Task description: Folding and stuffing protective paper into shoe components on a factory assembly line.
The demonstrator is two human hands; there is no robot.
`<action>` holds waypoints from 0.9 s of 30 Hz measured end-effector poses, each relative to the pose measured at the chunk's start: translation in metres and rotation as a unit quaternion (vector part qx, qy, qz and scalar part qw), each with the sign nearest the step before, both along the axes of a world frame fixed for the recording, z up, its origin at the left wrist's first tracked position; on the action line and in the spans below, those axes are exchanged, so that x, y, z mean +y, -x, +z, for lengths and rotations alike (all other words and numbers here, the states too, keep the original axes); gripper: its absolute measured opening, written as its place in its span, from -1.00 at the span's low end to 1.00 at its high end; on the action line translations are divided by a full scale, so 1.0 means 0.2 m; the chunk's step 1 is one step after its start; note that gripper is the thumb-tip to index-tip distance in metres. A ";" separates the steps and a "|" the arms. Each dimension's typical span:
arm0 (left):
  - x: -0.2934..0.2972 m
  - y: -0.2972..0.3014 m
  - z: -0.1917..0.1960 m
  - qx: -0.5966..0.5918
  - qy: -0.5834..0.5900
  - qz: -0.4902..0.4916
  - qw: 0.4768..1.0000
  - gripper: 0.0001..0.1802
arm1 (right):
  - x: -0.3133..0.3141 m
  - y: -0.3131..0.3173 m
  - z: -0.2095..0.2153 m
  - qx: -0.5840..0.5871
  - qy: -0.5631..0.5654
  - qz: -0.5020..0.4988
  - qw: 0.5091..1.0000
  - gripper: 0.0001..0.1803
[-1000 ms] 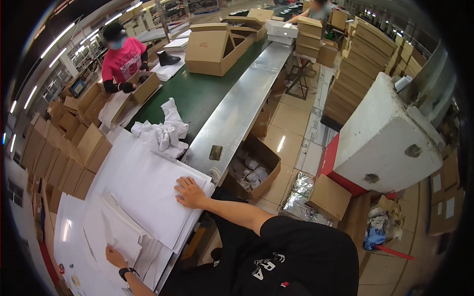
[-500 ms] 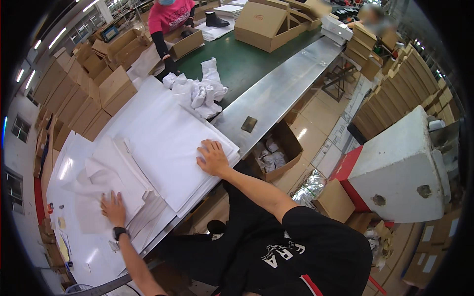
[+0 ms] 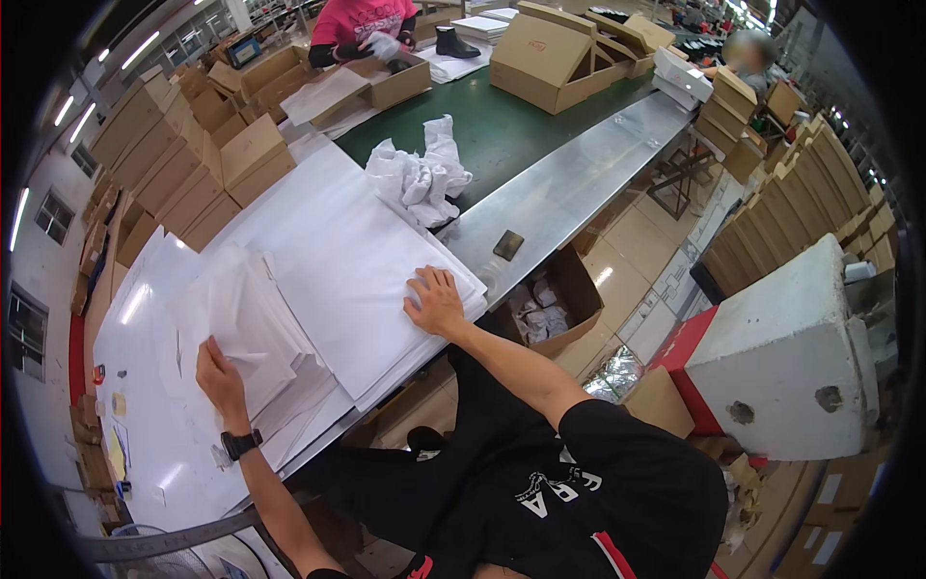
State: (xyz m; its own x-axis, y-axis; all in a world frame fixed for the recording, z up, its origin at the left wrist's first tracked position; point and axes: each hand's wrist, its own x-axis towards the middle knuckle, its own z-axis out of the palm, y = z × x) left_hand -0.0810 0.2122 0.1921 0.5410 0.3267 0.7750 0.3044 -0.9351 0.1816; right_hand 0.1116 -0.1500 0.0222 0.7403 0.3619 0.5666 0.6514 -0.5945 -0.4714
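My left hand (image 3: 222,378) is closed at the thumb and fingers on the near left edge of a thin sheet of tissue paper. That sheet tops a rumpled pile of off-white tissue paper (image 3: 280,328), its layers fanned along the near edge. To the right of the pile is a neat stack of larger white paper sheets (image 3: 338,261). On this stack's right corner my right hand (image 3: 434,301) rests palm down, fingers spread, holding nothing. Several crumpled white paper wads (image 3: 424,179) lie at the stack's far right corner.
A metal ledge (image 3: 559,193) with a small dark block (image 3: 508,244) borders the green table surface (image 3: 482,125). Beyond, a person in pink (image 3: 362,24) works at an open carton (image 3: 400,82) near a black boot (image 3: 453,43). Box stacks (image 3: 183,164) stand left; a concrete pillar (image 3: 781,338) stands right.
My left hand has gone from lying spread on the tissue to pinching its edge. My right hand stays on the stack. The person opposite has drawn back and now holds white paper over the carton.
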 end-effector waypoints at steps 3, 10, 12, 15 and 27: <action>-0.47 0.10 0.45 0.065 0.156 -0.114 0.979 -0.63 | 0.03 -0.01 0.05 0.027 0.050 0.008 0.998 -0.59; -0.66 0.19 0.55 -0.026 0.456 -0.286 0.842 -0.55 | 0.10 0.01 0.56 0.386 -0.244 0.264 0.850 -0.22; -0.72 0.18 0.51 -0.074 0.539 -0.323 0.774 -0.57 | 0.17 0.12 0.72 0.425 -0.275 0.335 0.794 -0.15; -0.91 0.03 0.51 -0.180 0.726 -0.340 0.569 -0.64 | 0.32 0.21 0.79 0.537 -0.312 0.413 0.667 0.16; -0.83 -0.17 -0.10 -0.115 0.653 -0.226 0.714 -0.74 | 0.28 0.02 0.83 0.453 -0.163 0.397 0.782 -0.18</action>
